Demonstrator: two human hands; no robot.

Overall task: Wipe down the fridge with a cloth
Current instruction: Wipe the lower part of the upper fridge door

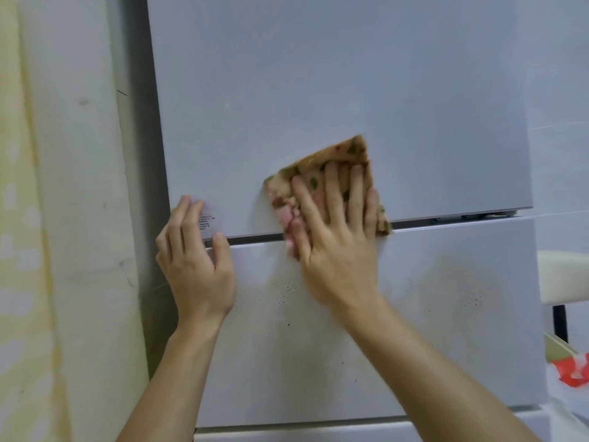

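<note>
Forearms: both rise from the bottom edge, elbows cut off.
Left hand [194, 260]: fingers loosely spread, holding nothing, fingertips on the upper door's lower left corner, thumb at the seam.
Right hand [334, 237]: flat, 4 fingers splayed, pressing the cloth against the door; thumb partly hidden by cloth.
Cloth [338, 161]: folded, patterned tan, green and pink, straddling the seam between the 2 doors.
Fridge [318, 74]: pale grey; small printed label beside the left fingers is unreadable; dark specks on the lower door.
Wall [63, 218]: stained, left of fridge.
</note>
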